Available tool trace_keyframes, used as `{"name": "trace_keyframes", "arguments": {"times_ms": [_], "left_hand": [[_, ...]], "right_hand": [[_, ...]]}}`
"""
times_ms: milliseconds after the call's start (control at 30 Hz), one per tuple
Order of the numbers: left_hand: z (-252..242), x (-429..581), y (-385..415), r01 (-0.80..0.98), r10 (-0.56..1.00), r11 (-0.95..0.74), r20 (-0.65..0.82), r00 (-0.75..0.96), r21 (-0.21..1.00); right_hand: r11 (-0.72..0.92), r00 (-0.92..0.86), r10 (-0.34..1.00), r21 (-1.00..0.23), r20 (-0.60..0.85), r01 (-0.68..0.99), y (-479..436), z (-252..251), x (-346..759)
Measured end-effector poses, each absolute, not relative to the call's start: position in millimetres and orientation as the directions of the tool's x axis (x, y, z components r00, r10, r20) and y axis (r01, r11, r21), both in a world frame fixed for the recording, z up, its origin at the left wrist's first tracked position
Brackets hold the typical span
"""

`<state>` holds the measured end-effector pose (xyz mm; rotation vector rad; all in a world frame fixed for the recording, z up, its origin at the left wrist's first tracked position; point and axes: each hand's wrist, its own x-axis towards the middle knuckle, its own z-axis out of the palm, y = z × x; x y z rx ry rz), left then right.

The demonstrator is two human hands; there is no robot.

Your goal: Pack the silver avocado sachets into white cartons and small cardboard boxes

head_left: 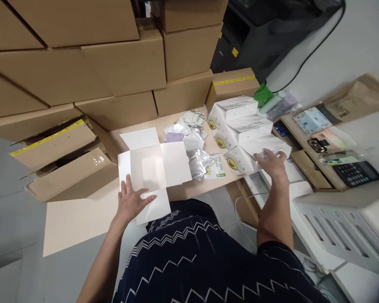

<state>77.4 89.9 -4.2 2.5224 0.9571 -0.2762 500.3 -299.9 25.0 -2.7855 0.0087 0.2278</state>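
An opened white box (177, 164) stands on the table with its flaps folded outward and a pale interior. My left hand (132, 198) lies at its near left corner, fingers spread, touching the flaps and holding nothing. On the right, several white boxes with avocado prints are lined up in a row. My right hand (273, 163) is over the top of the nearest avocado box (244, 158), its fingers apart and bent down toward it. Between the opened box and the row lies a pile of silver sachets (199, 164), with a purple packet (174, 137) and a printed pouch (217, 166).
Stacked brown cartons (120, 71) wall off the back. An open carton (69, 172) stands at the left. Behind on the right is a black printer (255, 38). A calculator (356, 172) and scissors (317, 145) lie on a side shelf above white drawers (344, 227).
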Motion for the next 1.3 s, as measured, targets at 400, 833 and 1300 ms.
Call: {"name": "trace_keyframes", "arguments": {"times_ms": [400,833,1300], "left_hand": [[-4,77,71,0.370,0.350,-0.895,-0.122,0.929,0.247],[1,73,88,0.340,0.279,-0.900,-0.237,0.930,0.274],[5,86,112,0.223,0.168,-0.965,-0.326,0.930,0.141]], "right_hand": [[-0.985,0.986,0.160,0.071,0.052,0.157,-240,6,474],[-0.920,0.914,0.360,-0.088,0.188,0.381,-272,38,479],[-0.723,0.892,-0.245,-0.684,0.379,0.092,-340,11,499]]}}
